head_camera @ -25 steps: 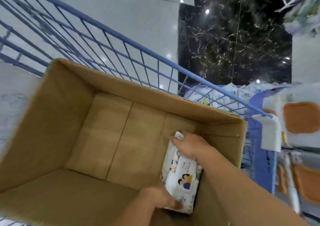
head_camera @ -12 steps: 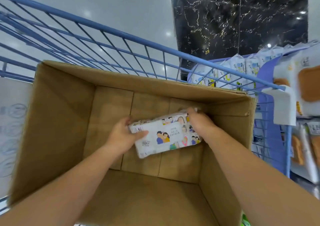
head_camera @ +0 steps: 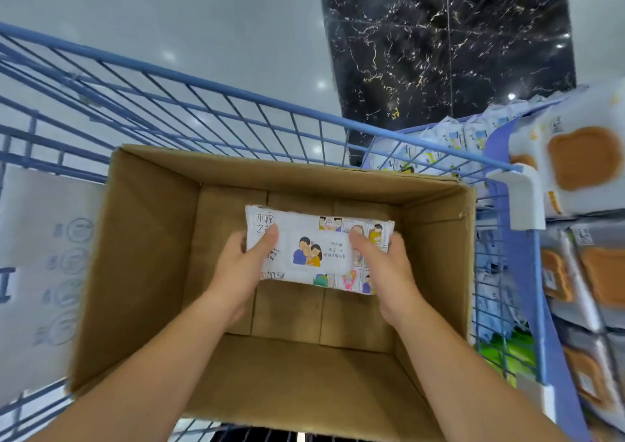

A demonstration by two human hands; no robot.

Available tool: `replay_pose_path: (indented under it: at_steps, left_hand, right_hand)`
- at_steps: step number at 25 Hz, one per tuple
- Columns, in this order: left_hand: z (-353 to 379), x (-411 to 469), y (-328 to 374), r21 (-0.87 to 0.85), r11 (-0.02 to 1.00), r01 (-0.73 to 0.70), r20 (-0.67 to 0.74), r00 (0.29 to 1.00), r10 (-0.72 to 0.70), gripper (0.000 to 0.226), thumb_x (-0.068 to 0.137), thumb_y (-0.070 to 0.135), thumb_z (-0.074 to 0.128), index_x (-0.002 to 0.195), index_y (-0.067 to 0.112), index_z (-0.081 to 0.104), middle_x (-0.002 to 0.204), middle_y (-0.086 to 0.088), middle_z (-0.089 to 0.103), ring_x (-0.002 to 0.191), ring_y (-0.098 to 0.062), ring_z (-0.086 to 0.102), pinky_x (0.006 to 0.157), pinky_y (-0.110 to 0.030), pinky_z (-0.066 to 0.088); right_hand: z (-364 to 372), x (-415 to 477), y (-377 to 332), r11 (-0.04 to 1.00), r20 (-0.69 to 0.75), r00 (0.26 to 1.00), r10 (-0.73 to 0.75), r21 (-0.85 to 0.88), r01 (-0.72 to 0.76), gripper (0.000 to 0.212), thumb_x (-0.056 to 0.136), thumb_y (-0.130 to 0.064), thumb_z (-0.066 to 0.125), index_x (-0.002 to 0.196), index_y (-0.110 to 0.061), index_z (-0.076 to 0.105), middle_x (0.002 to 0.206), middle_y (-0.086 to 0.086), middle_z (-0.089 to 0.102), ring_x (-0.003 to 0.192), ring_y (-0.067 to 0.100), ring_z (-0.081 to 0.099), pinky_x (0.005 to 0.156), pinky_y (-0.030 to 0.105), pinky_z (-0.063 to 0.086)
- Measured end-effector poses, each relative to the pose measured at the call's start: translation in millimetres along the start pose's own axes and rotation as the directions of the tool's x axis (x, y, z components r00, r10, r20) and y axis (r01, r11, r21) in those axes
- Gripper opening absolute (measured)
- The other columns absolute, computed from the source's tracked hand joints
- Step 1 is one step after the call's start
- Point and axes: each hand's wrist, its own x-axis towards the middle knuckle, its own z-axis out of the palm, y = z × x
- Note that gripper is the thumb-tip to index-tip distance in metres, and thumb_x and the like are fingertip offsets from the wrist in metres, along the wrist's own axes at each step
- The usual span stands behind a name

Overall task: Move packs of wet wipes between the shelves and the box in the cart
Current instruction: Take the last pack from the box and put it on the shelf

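Floor (head_camera: 203, 18): pale grey gloss tiles, with a black marble slab (head_camera: 439, 42) set in at upper right.
Cart (head_camera: 236, 91): blue wire basket that holds the box.
Box (head_camera: 145, 255): open brown cardboard, standing in the cart, with bare bottom panels showing.
Orange-lidded packs (head_camera: 583, 157): stacked at right, just beyond the cart's side.
Pack of wet wipes (head_camera: 318, 248): white with cartoon pictures, printed face up and roughly level, held within the box's opening between both hands.
Left hand (head_camera: 243, 265): grip clamped on the pack's left end, thumb on top.
Right hand (head_camera: 385, 265): grip clamped on the pack's right end, thumb on top.
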Motion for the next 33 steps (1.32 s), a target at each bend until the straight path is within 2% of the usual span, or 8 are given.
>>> replay_pose_path:
  at_steps: [8, 12, 16, 20, 25, 29, 31, 33]
  left_hand:
    - [-31.5, -167.0, 149.8, 0.066, 0.928, -0.366, 0.166, 0.921, 0.351, 0.050, 0.086, 0.044, 0.074, 0.126, 0.026, 0.050, 0.109, 0.006, 0.071, 0.082, -0.005, 0.076, 0.064, -0.022, 0.061]
    - [-18.5, -243.6, 206.4, 0.105, 0.841, -0.531, 0.312, 0.820, 0.479, 0.041, 0.085, 0.051, 0.073, 0.118, 0.028, 0.065, 0.106, 0.008, 0.077, 0.089, -0.010, 0.076, 0.082, -0.037, 0.063]
    - [18.5, -322.4, 257.9, 0.104, 0.687, -0.719, 0.435, 0.654, 0.619, 0.038, 0.085, 0.060, 0.069, 0.113, 0.035, 0.069, 0.103, 0.012, 0.078, 0.094, -0.012, 0.074, 0.084, -0.042, 0.062]
    - [73.4, -414.4, 298.5, -0.008, 0.546, -0.837, 0.535, 0.458, 0.710, 0.030, 0.086, 0.056, 0.070, 0.108, 0.036, 0.071, 0.101, 0.012, 0.077, 0.094, -0.012, 0.074, 0.081, -0.038, 0.060]
    - [149.8, -537.0, 313.4, -0.187, 0.400, -0.897, 0.622, 0.207, 0.756, 0.027, 0.085, 0.052, 0.071, 0.105, 0.035, 0.073, 0.100, 0.009, 0.079, 0.091, -0.015, 0.075, 0.084, -0.042, 0.060]
    - [214.2, -621.5, 299.1, -0.309, 0.322, -0.895, 0.672, 0.034, 0.739, 0.040, 0.075, 0.061, 0.068, 0.104, 0.033, 0.072, 0.097, 0.011, 0.079, 0.086, -0.011, 0.076, 0.082, -0.039, 0.060]
    - [251.1, -660.7, 285.3, -0.347, 0.313, -0.884, 0.708, -0.028, 0.706, 0.046, 0.075, 0.067, 0.072, 0.105, 0.031, 0.072, 0.098, 0.009, 0.079, 0.088, -0.014, 0.076, 0.086, -0.043, 0.060]
    - [288.0, -695.2, 268.6, -0.369, 0.285, -0.885, 0.735, -0.090, 0.672, 0.055, 0.073, 0.072, 0.070, 0.108, 0.030, 0.071, 0.101, 0.006, 0.079, 0.092, -0.018, 0.076, 0.089, -0.049, 0.059]
  right_hand:
    - [-31.9, -187.4, -87.9, 0.929, -0.093, 0.954, -0.285, 0.219, 0.299, 0.034, 0.093, -0.033, 0.070, 0.123, -0.026, 0.057, 0.112, -0.002, 0.076, 0.095, 0.015, 0.076, 0.067, 0.034, 0.062]
    - [-61.1, -263.0, -123.0, 0.847, -0.220, 0.895, -0.388, 0.299, 0.440, 0.036, 0.093, -0.033, 0.069, 0.126, -0.027, 0.055, 0.114, -0.002, 0.076, 0.097, 0.015, 0.075, 0.074, 0.040, 0.062]
    - [-117.4, -330.7, -158.7, 0.738, -0.358, 0.782, -0.510, 0.286, 0.611, 0.043, 0.088, -0.046, 0.070, 0.126, -0.031, 0.055, 0.117, -0.005, 0.074, 0.098, 0.014, 0.075, 0.080, 0.045, 0.063]
    - [-193.0, -403.2, -192.8, 0.584, -0.478, 0.616, -0.627, 0.235, 0.777, 0.091, 0.065, -0.073, 0.077, 0.138, -0.029, 0.048, 0.126, -0.008, 0.070, 0.111, 0.016, 0.070, 0.096, 0.052, 0.056]
    - [-301.0, -492.6, -205.3, 0.418, -0.606, 0.404, -0.685, 0.128, 0.899, 0.057, 0.078, -0.059, 0.074, 0.122, -0.029, 0.056, 0.116, -0.002, 0.075, 0.106, 0.021, 0.073, 0.086, 0.049, 0.060]
    - [-389.3, -563.0, -193.9, 0.371, -0.703, 0.300, -0.645, 0.055, 0.927, 0.024, 0.089, -0.041, 0.067, 0.100, -0.037, 0.047, 0.095, -0.025, 0.064, 0.072, -0.019, 0.064, 0.063, 0.007, 0.051]
    - [-439.8, -591.8, -179.0, 0.343, -0.730, 0.236, -0.642, 0.002, 0.939, 0.040, 0.087, -0.049, 0.069, 0.116, -0.038, 0.044, 0.098, -0.029, 0.053, 0.082, -0.019, 0.062, 0.077, 0.010, 0.052]
    - [-481.5, -611.9, -163.3, 0.355, -0.756, 0.195, -0.625, -0.053, 0.933, 0.091, 0.074, -0.071, 0.072, 0.146, -0.027, 0.037, 0.129, -0.019, 0.057, 0.121, 0.006, 0.059, 0.105, 0.037, 0.048]
